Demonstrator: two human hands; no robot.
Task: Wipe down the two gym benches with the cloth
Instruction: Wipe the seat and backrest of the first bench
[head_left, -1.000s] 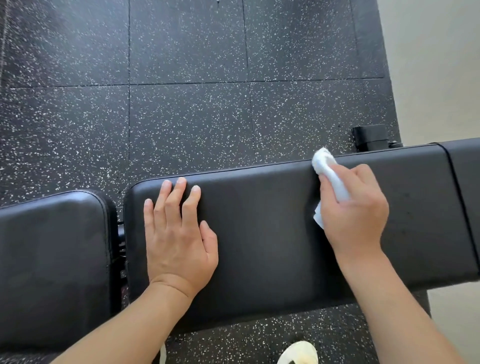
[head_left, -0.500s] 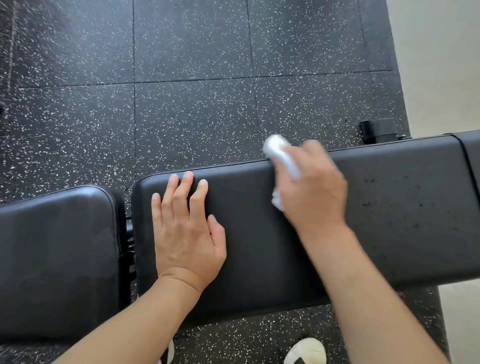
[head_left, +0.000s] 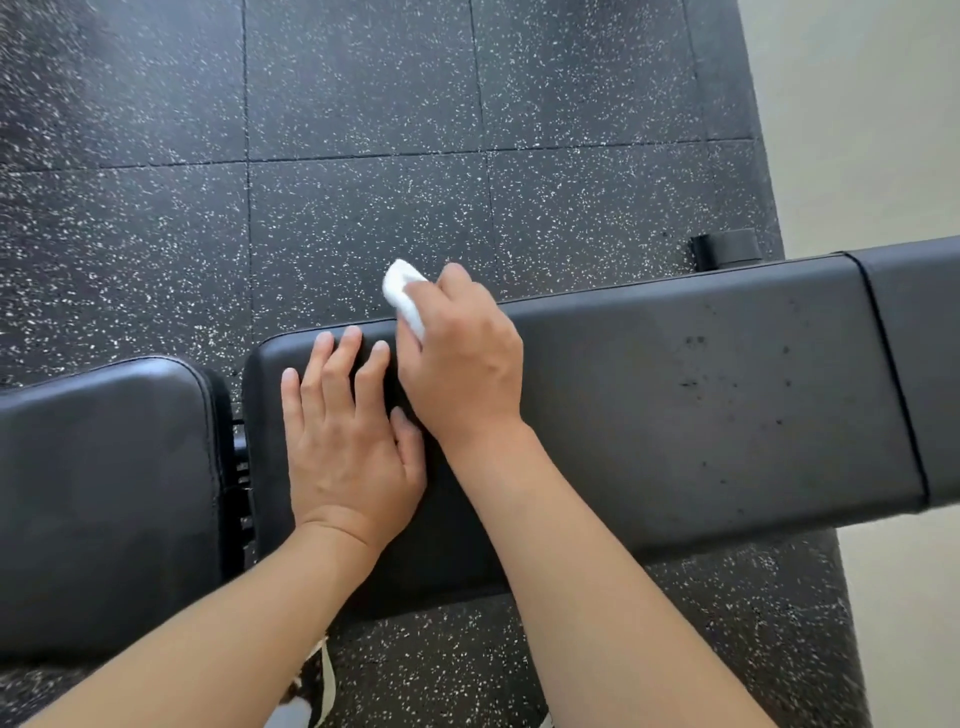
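The right hand (head_left: 465, 358) was clenched around the white cloth (head_left: 405, 296), its grip closed over a folded wad with the knuckles up and the wrist bent slightly inward. One rounded end of the cloth stuck out past the fingers, over the far edge of the long black bench pad (head_left: 649, 405); the rest was hidden under the palm, so whether the cloth touched the pad there could not be told. The right forearm ran in from the lower right, crossing the pad's near edge.

Just beside that grip, toward the pad's rounded end, the left hand (head_left: 345, 447) lay flat on the same pad, released, four fingers straight and slightly spread, thumb angled toward the right wrist and almost touching it. It held nothing.

Two hands, one cloth. Beyond the left hand, further from the grip, a second black pad (head_left: 104, 493) sat across a narrow gap. On the grip's other side a seam crossed the long pad, with scattered dark specks (head_left: 727, 384) between. Speckled rubber floor tiles (head_left: 363, 104) lay beneath.
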